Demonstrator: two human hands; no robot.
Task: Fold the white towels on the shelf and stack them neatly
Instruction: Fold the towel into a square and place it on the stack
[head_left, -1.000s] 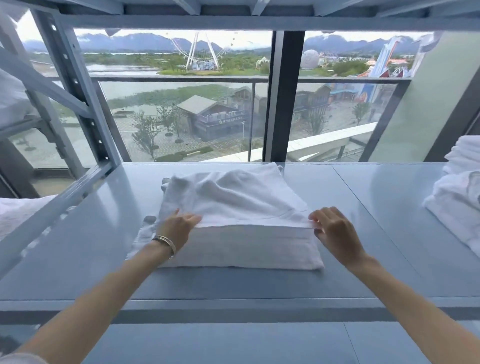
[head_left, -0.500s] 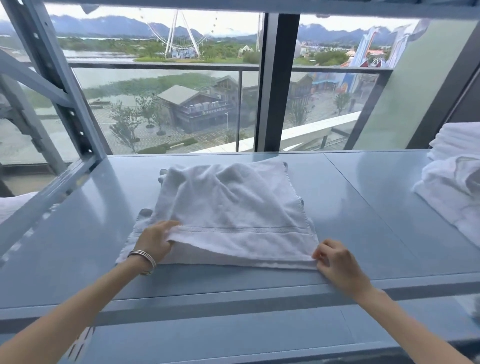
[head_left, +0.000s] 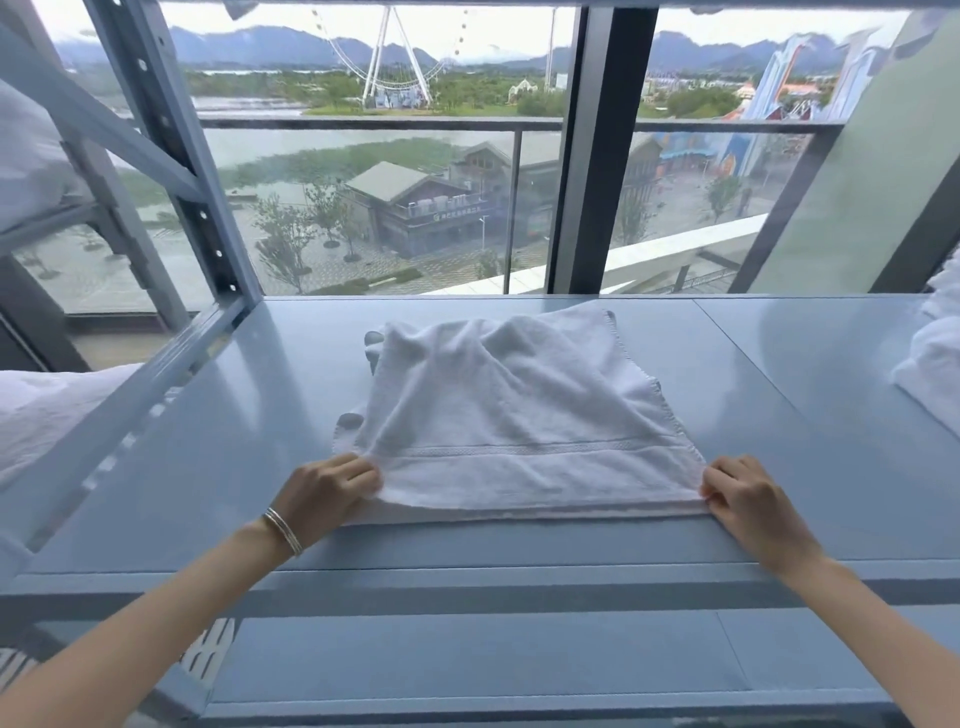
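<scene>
Her left hand (head_left: 332, 488) pinches the near-left corner of the white towel (head_left: 519, 415), which lies mid-shelf (head_left: 779, 364), rumpled at the back. The right hand (head_left: 748, 499) pinches the near-right corner. Uneven pulling could skew the fold; those wrinkles might get trapped inside.

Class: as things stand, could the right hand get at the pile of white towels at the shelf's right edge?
Probably yes: bare shelf lies between the right hand and the pile, but it grips the towel corner and must let go.
</scene>
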